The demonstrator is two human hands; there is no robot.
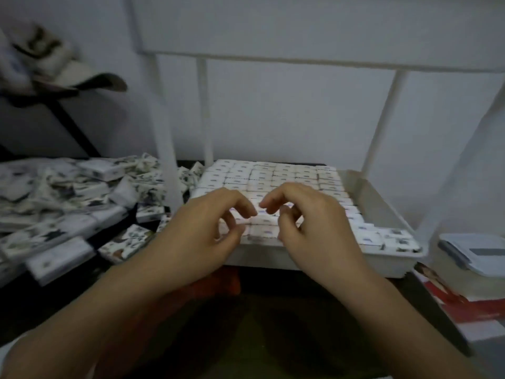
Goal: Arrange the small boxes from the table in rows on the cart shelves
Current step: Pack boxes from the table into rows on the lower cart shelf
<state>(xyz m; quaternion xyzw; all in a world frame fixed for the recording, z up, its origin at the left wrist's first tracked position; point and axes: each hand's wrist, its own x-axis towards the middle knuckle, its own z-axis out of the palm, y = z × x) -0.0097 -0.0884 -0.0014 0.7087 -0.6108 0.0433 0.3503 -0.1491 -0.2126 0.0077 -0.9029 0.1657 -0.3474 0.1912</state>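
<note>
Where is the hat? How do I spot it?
Find the white cart in the middle, then look left to the messy pile of small boxes. Above that pile, in the top left corner, is the hat. It alone is soft and cream with a dark brim; everything below is boxy.

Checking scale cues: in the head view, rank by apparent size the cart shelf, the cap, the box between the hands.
1. cart shelf
2. cap
3. box
Cap lies farther away, so true size unsure.
</note>
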